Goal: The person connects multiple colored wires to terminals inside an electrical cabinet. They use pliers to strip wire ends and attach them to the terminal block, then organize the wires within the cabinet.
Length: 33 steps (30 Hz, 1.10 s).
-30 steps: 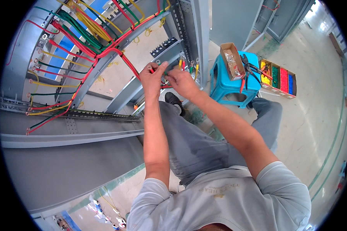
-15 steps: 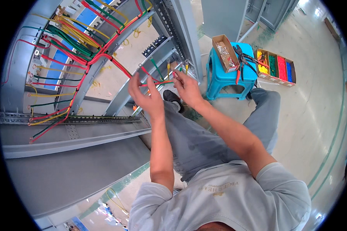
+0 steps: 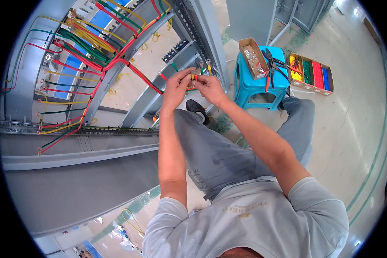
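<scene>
The yellow piece (image 3: 192, 77) and the red piece (image 3: 196, 78) lie in the small gap between the two hands, yellow on the left, red on the right, almost end to end; whether they touch is too small to tell. Their shared line seems to run roughly left to right, from one set of fingertips to the other, so neither hand is clearly nearer. The left hand (image 3: 175, 91) has thumb and forefinger drawn together in a pinch, apparently on the yellow piece; the right hand (image 3: 211, 91) pinches likewise, apparently with the red piece at its tips. The other fingers of both hands are loosely curled, and what they hold, if anything, cannot be told. A green wire (image 3: 174, 66) stands just beyond the left hand, a red wire (image 3: 163, 77) just to its left, and a yellow wire (image 3: 209, 68) just beyond the right. The stool (image 3: 273, 99) with its pliers (image 3: 269, 69) is well to the right.
</scene>
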{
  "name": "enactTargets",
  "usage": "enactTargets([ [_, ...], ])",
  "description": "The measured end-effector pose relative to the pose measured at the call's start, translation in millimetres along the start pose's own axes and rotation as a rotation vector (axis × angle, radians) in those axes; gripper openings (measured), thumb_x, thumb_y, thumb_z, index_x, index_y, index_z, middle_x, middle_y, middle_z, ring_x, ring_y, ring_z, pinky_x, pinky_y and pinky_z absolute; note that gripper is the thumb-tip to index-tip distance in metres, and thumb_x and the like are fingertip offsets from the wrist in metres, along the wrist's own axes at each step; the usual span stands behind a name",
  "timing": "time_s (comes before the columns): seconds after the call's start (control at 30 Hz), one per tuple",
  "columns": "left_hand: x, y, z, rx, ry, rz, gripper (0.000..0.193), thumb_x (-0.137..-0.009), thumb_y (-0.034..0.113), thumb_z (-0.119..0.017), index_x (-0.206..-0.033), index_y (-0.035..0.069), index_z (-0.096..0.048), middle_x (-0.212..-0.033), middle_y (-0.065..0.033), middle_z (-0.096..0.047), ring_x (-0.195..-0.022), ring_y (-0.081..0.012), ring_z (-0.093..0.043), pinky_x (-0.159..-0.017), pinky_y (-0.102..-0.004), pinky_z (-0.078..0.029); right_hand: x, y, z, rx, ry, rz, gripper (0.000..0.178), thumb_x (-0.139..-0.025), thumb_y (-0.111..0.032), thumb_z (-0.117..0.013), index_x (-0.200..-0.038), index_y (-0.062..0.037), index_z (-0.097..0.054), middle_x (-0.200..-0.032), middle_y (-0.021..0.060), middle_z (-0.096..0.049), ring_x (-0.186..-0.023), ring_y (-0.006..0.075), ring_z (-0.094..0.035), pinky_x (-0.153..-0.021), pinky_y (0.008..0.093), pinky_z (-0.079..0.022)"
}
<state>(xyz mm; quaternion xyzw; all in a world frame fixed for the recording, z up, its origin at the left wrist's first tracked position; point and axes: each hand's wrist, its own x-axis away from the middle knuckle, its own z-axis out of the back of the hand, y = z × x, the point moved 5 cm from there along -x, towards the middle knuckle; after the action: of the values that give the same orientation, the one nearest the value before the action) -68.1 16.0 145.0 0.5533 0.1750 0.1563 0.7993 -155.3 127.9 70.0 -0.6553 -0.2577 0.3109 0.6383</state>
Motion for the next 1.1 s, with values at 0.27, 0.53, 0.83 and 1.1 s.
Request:
enactTargets([
  [0.27, 2.1, -7.4, 6.4, -0.14, 0.047, -0.124, 0.021, -0.094, 0.007, -0.072, -0.112, -0.002, -0.074, -0.107, -0.0053, -0.071, -0.09, -0.0121, -0.065, -0.08, -0.0265, -0.053, 2.4, -1.6, -0.9, -0.261, -0.14, -0.07, 0.024, -0.099, -0.025, -0.069, -0.108, -0.0036, -0.076, -0.069, -0.0048, -0.059, -0.057, 0.0042, -0.049, -0.05, 0.0248, -0.04],
  [0.53, 7.9, 4.0, 12.0, 0.107, 0.407, -0.124, 0.017, -0.086, 0.01, -0.083, -0.09, -0.001, -0.072, -0.079, 0.0004, -0.068, -0.068, -0.005, -0.057, -0.06, -0.0222, -0.045, 3.4, -13.3, -8.9, -0.114, -0.104, -0.031, 0.023, -0.1, -0.023, -0.069, -0.106, -0.0016, -0.075, -0.066, -0.0016, -0.058, -0.056, 0.0055, -0.053, -0.05, 0.0256, -0.043],
  [0.83, 8.2, 3.8, -1.5, 0.123, 0.233, -0.011, 0.018, -0.089, 0.011, -0.08, -0.102, -0.001, -0.073, -0.096, -0.0035, -0.072, -0.089, -0.0084, -0.064, -0.078, -0.0248, -0.051, -0.4, -5.4, -9.2, -0.131, -0.092, -0.048, 0.029, -0.101, -0.026, -0.066, -0.094, 0.0019, -0.071, -0.067, 0.0025, -0.065, -0.057, 0.0088, -0.06, -0.053, 0.0276, -0.05],
  [1.1, 9.6, -8.4, -1.3, -0.023, 0.215, -0.033, 0.015, -0.09, 0.008, -0.079, -0.101, -0.001, -0.074, -0.096, -0.0037, -0.073, -0.089, -0.0083, -0.065, -0.078, -0.0249, -0.053, 7.7, -16.4, -4.1, -0.109, -0.107, -0.046, 0.027, -0.103, -0.02, -0.062, -0.105, 0.0047, -0.073, -0.072, 0.0072, -0.07, -0.061, 0.0126, -0.067, -0.058, 0.0308, -0.056],
])
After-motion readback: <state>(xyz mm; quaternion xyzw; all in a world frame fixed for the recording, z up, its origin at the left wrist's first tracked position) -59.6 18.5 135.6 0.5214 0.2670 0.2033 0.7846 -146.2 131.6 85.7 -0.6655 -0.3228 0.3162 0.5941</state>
